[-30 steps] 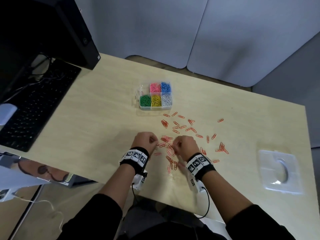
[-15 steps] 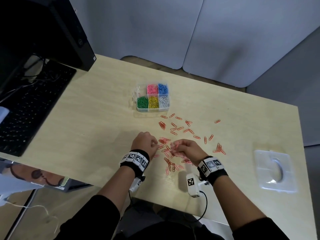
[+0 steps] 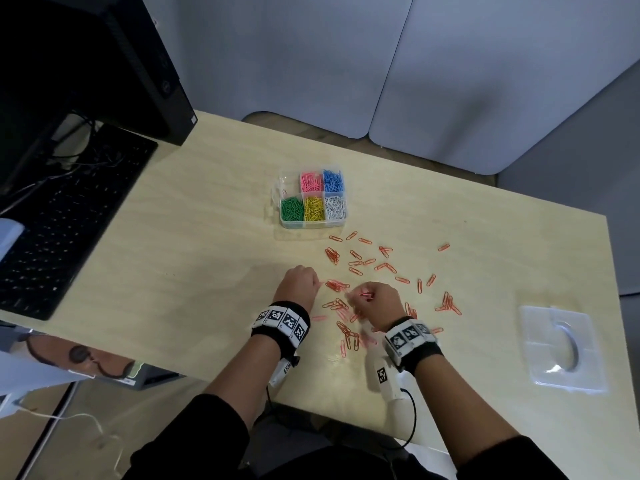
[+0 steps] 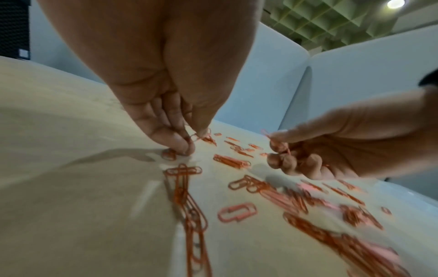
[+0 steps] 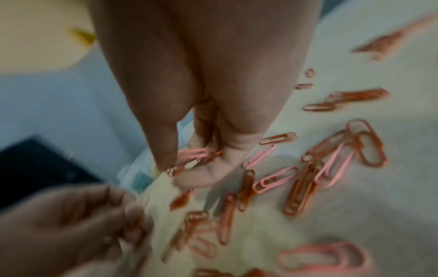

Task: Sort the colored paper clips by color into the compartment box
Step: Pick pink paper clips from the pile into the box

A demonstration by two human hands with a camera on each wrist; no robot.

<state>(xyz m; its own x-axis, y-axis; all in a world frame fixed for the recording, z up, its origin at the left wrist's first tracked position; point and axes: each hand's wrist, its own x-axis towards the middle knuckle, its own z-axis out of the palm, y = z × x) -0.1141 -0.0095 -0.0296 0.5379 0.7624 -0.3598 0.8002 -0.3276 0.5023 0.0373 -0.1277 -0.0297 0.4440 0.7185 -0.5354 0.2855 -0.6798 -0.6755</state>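
One compartment box [image 3: 313,224] with six compartments: five filled, one colour each (pink, blue, green, yellow, white), and the far-left one near-empty with a single clip visible. Loose orange clips [image 3: 356,263] on the bench [image 3: 173,271]: several dozen, too tangled for an exact count, plus a few paler pink clips [image 5: 275,180] mixed in. Two hands [image 3: 300,280] [image 3: 377,301]. One clear plastic lid [image 3: 562,348]. One keyboard [image 3: 65,220].
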